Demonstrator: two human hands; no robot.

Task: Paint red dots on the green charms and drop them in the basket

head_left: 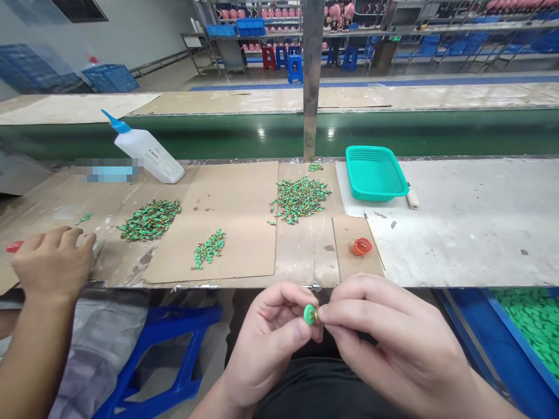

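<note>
Between the thumb and fingers of my left hand (279,337) is a small round green disc (309,315), held above my lap in front of the table edge. My right hand (388,331) pinches at a tiny yellow-and-dark piece (315,315) against the disc's right face; the fingertips hide part of it. Beyond my hands lies a loose pile of small green-and-gold pieces (303,199). A small red-orange cup (362,247) with liquid stands on a cardboard piece (349,265) to the right, with a thin stick (374,241) beside it.
Further piles of pieces (151,220) (209,249) lie leftward near a tilted white bottle (151,154). A green basket (378,174) stands at back right. A blue bin (506,326) of green discs is lower right. A co-worker's hand (55,262) rests at left, above a blue stool (183,349).
</note>
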